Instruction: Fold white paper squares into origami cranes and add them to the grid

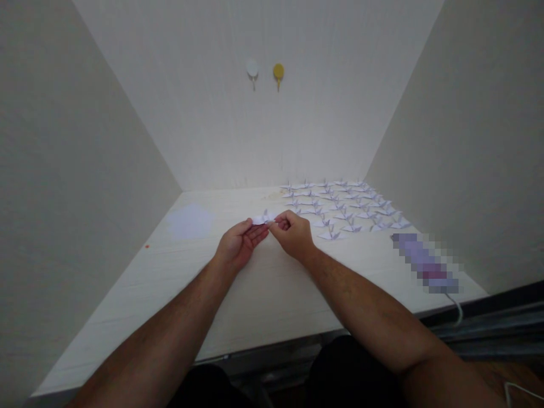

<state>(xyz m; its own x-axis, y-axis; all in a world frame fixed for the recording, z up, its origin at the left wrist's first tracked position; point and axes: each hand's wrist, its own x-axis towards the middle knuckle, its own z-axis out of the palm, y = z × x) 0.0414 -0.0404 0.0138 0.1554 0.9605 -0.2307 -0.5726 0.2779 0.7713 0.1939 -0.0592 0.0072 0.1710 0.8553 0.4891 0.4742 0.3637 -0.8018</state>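
A small white paper crane [264, 217] is held between my two hands above the middle of the table. My left hand [238, 242] pinches one wing of it between thumb and fingers, palm partly turned up. From the other side, my right hand [294, 231] grips the crane's right part with thumb and forefinger, the other fingers curled in. Some of the paper is hidden behind the fingertips. Just past my right hand, several finished white paper cranes [334, 231] stand in rows on the table.
White paper sheets [191, 221] lie at the left on the pale table [255, 317]. A blurred-out device [425, 263] with a white cable [458, 311] sits near the right front edge. A white hook [252, 70] and a yellow hook [278, 72] are on the back wall.
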